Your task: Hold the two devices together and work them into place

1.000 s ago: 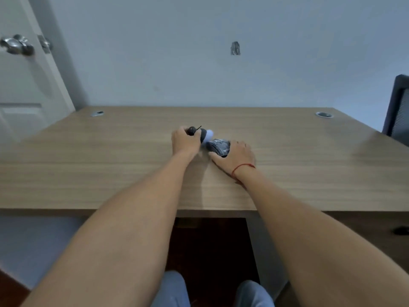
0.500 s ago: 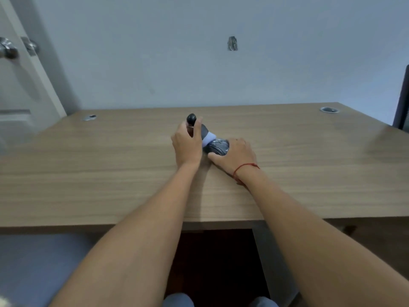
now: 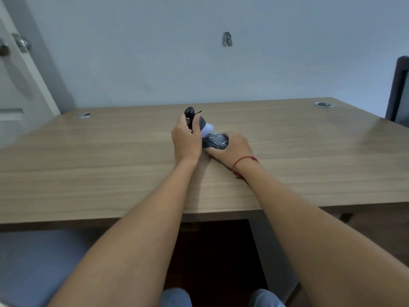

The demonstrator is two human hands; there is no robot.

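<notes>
In the middle of the wooden desk (image 3: 110, 165) my left hand (image 3: 186, 140) grips a small dark object (image 3: 195, 120) with a rounded black top, a thin black stalk and a pale lavender lower part, tilted up to the left. My right hand (image 3: 232, 149), with a red string at the wrist, curls round a dark grey rounded object (image 3: 215, 141) lying on the desk. The lavender end touches the dark grey piece; whether the two are joined cannot be told. Fingers hide the far sides of both.
A pale blue wall stands behind the desk. Two metal cable grommets (image 3: 83, 115) (image 3: 323, 104) sit in the back corners. A white door with a metal handle (image 3: 22, 44) is at the left, a dark chair (image 3: 398, 91) at the right. My knees show under the desk.
My left hand has tipped the small dark object upward, so its black top now stands higher above the desk. The right hand has stayed on the grey piece.
</notes>
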